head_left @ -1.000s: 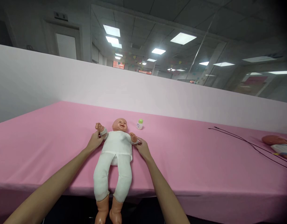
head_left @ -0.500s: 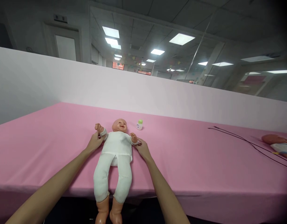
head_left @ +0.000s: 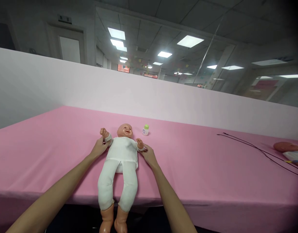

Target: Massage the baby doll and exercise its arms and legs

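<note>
A baby doll [head_left: 122, 149] in a white cloth suit lies face up on the pink-covered table [head_left: 199, 168], its feet hanging past the front edge. My left hand [head_left: 99, 147] is closed round the doll's arm on the left of the view, near the sleeve's cuff. On the other side, my right hand [head_left: 149, 153] grips the doll's other arm at the cuff; its fingertips are partly hidden behind that arm. Both doll hands stick up above my grip. Just beyond the doll's head stands a small bottle [head_left: 145, 130] with a green cap.
Two thin black cables [head_left: 250, 144] run across the table at the right. A second doll [head_left: 291, 152] lies at the right edge, partly cut off. Behind the table rises a low white wall [head_left: 139, 94] with glass above it.
The view has shifted very slightly. Both hands keep their hold on the doll's arms, and the doll lies as before.
</note>
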`<state>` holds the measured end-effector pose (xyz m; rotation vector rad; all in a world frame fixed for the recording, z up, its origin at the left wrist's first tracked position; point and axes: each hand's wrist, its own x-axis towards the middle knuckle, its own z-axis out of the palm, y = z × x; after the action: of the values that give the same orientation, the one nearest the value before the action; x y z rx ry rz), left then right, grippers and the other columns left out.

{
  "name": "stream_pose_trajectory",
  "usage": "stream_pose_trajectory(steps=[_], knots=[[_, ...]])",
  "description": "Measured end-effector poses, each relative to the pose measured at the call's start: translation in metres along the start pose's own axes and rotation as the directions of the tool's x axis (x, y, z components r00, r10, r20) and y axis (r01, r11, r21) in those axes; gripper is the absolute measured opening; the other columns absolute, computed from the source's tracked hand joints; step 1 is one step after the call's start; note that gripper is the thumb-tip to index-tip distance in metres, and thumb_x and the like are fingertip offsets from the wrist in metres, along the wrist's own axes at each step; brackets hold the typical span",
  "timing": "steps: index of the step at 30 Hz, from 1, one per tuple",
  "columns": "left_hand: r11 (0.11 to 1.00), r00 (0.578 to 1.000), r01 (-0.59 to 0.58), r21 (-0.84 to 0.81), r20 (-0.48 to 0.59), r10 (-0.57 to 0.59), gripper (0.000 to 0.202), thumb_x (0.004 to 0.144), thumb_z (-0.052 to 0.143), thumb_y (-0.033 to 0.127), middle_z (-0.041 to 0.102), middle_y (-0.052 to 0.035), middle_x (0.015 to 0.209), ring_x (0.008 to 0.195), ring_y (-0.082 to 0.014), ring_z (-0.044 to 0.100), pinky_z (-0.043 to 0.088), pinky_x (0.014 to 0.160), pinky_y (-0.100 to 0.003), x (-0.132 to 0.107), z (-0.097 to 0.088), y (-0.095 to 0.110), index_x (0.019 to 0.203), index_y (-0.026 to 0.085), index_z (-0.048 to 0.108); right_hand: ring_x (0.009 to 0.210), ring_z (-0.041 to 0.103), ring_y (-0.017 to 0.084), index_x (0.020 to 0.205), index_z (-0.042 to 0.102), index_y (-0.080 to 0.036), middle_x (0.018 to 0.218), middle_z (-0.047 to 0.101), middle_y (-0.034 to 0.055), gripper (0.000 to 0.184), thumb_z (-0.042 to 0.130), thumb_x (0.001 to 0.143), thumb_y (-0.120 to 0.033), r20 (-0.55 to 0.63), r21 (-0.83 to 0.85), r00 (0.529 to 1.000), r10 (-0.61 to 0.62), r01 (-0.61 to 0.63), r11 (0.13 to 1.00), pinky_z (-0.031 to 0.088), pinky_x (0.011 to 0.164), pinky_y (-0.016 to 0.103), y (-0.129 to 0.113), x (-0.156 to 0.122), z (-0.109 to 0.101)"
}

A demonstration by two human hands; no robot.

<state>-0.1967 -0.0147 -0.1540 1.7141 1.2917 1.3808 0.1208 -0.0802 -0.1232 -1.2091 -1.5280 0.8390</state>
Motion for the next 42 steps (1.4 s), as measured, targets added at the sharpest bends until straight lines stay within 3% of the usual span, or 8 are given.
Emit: stream_pose_trajectory(steps=[8,16,24,28,31,36,39,42], knots=[[1.0,1.0,0.004,-0.009,0.016,-0.004,0.033,0.086,0.067,0.051,0.073,-0.0054,0.089,0.079,-0.025,0.067,0.051,0.07,-0.036,-0.001,0.0,0.003,0.094,0.019,0.061,0.113,0.069,0.027,0.134,0.073,-0.027,0.127,0.077,0.0019,0.049,0.069,0.086,-0.035,0.005,-0.025,1.0,-0.019,0.019,1.0,0.052,0.097,0.038,0.0,0.0,0.0],[0.999,0.998,-0.017,0.049,0.058,0.014,0.037,0.09,0.062,0.057,0.072,-0.0046,0.088,0.079,-0.0249,0.066,0.051,0.071,-0.036,-0.003,-0.001,0.006,0.096,0.02,0.059,0.099,0.07,0.027,0.126,0.076,-0.024,0.106,0.08,0.0023,0.044,0.069,0.084,-0.036,-0.008,-0.074,1.0,0.026,-0.026,0.997,0.053,0.087,0.037,-0.002,-0.002,-0.001],[0.997,0.998,-0.033,0.073,0.057,0.029,0.038,0.089,0.061,0.058,0.072,-0.0054,0.089,0.079,-0.0249,0.065,0.051,0.072,-0.036,-0.003,-0.001,0.009,0.095,0.021,0.058,0.105,0.071,0.028,0.129,0.075,-0.026,0.115,0.08,0.0027,0.048,0.072,0.081,-0.033,-0.012,-0.056,1.0,0.009,-0.01,0.998,0.054,0.092,0.039,0.002,0.0,-0.002],[0.996,0.998,-0.025,0.082,0.053,0.021,0.037,0.09,0.06,0.058,0.071,-0.0041,0.086,0.077,-0.0247,0.065,0.05,0.07,-0.036,-0.004,-0.001,0.008,0.094,0.022,0.057,0.089,0.072,0.025,0.114,0.076,-0.021,0.099,0.08,0.0046,0.041,0.077,0.074,-0.034,-0.062,0.058,0.998,0.033,-0.029,0.998,0.056,0.079,0.035,0.017,0.008,-0.001],[0.997,1.0,-0.011,0.074,0.016,0.01,0.036,0.092,0.059,0.056,0.071,-0.0033,0.087,0.077,-0.0246,0.065,0.05,0.071,-0.036,-0.005,0.0,0.005,0.101,0.022,0.056,0.066,0.068,0.022,0.098,0.07,-0.018,0.073,0.074,0.0051,0.042,0.079,0.073,-0.051,-0.122,0.135,0.987,0.104,-0.088,0.987,0.052,0.06,0.033,0.029,0.017,-0.001],[0.998,0.994,0.013,-0.067,-0.109,-0.02,0.054,0.093,0.059,0.054,0.071,-0.0055,0.097,0.086,-0.025,0.068,0.053,0.078,-0.036,-0.002,0.003,0.0,0.132,0.019,0.046,0.057,0.065,0.021,0.099,0.062,-0.019,0.069,0.072,0.0072,0.061,0.069,0.077,-0.076,-0.205,0.154,0.968,0.144,-0.114,0.982,0.048,0.052,0.032,0.034,0.022,-0.004],[0.997,0.993,-0.001,-0.076,-0.116,-0.007,0.064,0.094,0.058,0.052,0.073,-0.0101,0.105,0.093,-0.0275,0.07,0.055,0.084,-0.039,-0.003,0.002,0.003,0.144,0.016,0.042,0.061,0.067,0.023,0.104,0.061,-0.019,0.073,0.073,0.0073,0.06,0.067,0.081,-0.074,-0.249,0.137,0.962,0.115,-0.083,0.987,0.049,0.053,0.033,0.031,0.02,-0.004],[0.992,0.993,-0.115,0.047,-0.003,0.115,0.057,0.096,0.054,0.045,0.074,-0.0128,0.119,0.107,-0.0305,0.069,0.054,0.096,-0.044,-0.007,0.0,0.01,0.146,0.019,0.053,0.07,0.07,0.025,0.116,0.063,-0.018,0.083,0.075,0.0071,0.052,0.067,0.085,-0.059,-0.186,0.048,0.982,0.041,-0.032,0.998,0.054,0.061,0.035,0.028,0.016,-0.001]])
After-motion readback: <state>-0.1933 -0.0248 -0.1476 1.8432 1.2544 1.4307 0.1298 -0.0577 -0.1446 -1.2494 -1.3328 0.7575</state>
